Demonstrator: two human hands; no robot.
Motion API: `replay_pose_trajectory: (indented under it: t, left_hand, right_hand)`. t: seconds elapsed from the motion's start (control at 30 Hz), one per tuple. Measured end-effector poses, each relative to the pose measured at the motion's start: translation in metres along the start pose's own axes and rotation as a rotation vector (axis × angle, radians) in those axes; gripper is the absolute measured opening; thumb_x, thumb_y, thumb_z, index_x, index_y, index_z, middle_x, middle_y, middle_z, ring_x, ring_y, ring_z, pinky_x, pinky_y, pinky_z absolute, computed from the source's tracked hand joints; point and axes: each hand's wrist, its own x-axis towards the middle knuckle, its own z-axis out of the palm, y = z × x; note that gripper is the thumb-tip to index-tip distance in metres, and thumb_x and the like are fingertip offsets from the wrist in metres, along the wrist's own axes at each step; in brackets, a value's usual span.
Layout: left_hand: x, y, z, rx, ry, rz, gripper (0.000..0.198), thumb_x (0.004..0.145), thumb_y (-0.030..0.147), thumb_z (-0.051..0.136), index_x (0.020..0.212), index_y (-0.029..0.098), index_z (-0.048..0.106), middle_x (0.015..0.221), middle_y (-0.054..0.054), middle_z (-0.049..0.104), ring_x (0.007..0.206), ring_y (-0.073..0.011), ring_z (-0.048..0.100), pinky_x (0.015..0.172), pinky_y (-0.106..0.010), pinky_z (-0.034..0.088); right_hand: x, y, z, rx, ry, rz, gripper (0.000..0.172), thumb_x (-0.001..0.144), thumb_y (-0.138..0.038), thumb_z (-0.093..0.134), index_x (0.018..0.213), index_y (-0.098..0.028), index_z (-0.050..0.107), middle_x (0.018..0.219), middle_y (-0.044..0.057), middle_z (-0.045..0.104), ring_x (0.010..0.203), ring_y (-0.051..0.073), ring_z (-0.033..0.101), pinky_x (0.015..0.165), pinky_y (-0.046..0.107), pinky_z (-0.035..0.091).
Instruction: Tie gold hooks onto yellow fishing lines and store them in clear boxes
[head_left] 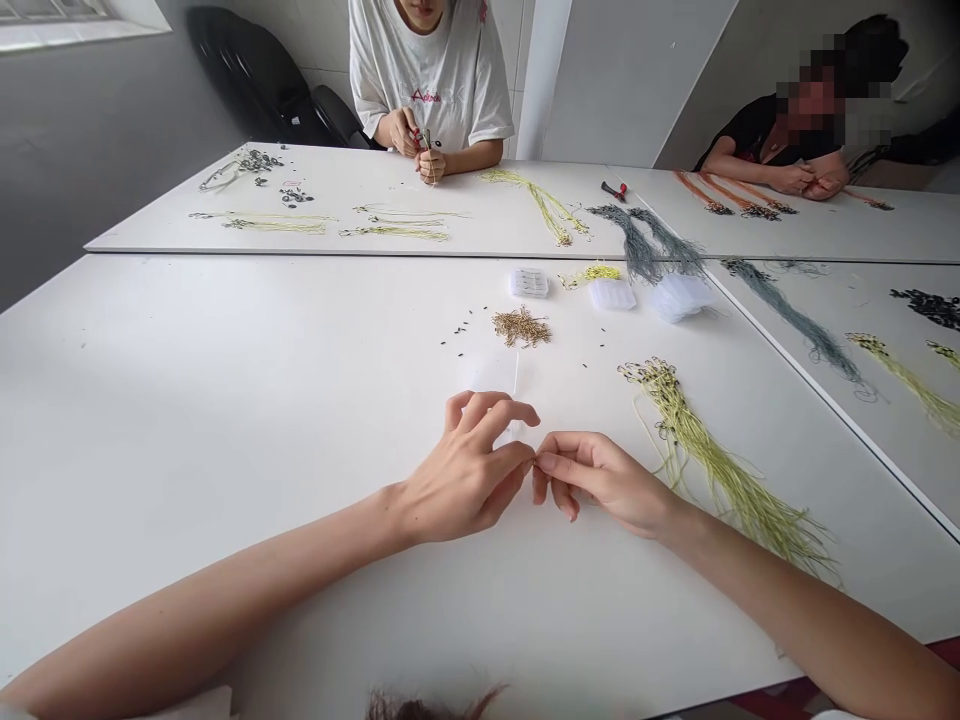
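My left hand point(480, 465) and my right hand point(592, 480) meet above the white table point(300, 400), each with thumb and index finger pinched together. Between their fingertips is a tiny dark or brassy piece, too small to name. The other fingers of my left hand are raised and curled. Just beyond the hands lies a clear plastic box or lid point(495, 372), partly hidden by my left fingers. Farther back sits a heap of small gold-coloured metal pieces point(523, 327), with several tiny black bits scattered around it. A bundle of yellow-green cords point(712, 455) with metal ends lies right of my right hand.
Clear plastic boxes point(529, 283) and a small yellow pile point(602, 272) stand farther back. Grey-green cord bundles point(634, 240) lie behind them. Across the table, a person in a white shirt point(431, 75) holds a tool; another person point(780, 140) sits by orange cords point(739, 195).
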Motion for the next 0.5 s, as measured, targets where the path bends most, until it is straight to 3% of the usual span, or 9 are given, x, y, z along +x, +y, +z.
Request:
replay_pose_trajectory:
  t: [0.17, 0.33, 0.5]
  left_hand:
    - [0.0, 0.002, 0.0, -0.07, -0.042, -0.15, 0.025, 0.092, 0.015, 0.047, 0.084, 0.021, 0.07, 0.122, -0.008, 0.055, 0.114, -0.0253, 0.044, 0.095, -0.046, 0.031]
    - [0.001, -0.001, -0.004, -0.164, -0.093, -0.272, 0.023, 0.091, 0.019, 0.05, 0.083, 0.021, 0.072, 0.124, -0.008, 0.054, 0.115, -0.0258, 0.043, 0.096, -0.048, 0.033]
    - [0.005, -0.004, -0.022, -0.156, -0.136, -0.252, 0.024, 0.09, 0.023, 0.052, 0.082, 0.023, 0.074, 0.124, -0.007, 0.056, 0.116, -0.0289, 0.042, 0.098, -0.053, 0.032]
  right_hand:
    - [0.001, 0.008, 0.005, -0.389, 0.173, -0.227, 0.024, 0.095, -0.039, 0.05, 0.084, -0.02, 0.06, 0.078, 0.003, 0.061, 0.062, 0.013, 0.05, 0.06, 0.029, 0.044]
    - [0.007, 0.022, 0.009, -0.935, 0.33, -0.629, 0.015, 0.094, -0.017, 0.046, 0.085, -0.021, 0.058, 0.073, 0.003, 0.058, 0.068, 0.017, 0.051, 0.069, 0.034, 0.04]
    - [0.017, 0.015, 0.012, -1.07, 0.378, -0.773, 0.014, 0.092, -0.012, 0.047, 0.084, -0.021, 0.055, 0.071, 0.002, 0.06, 0.067, 0.017, 0.053, 0.07, 0.034, 0.038]
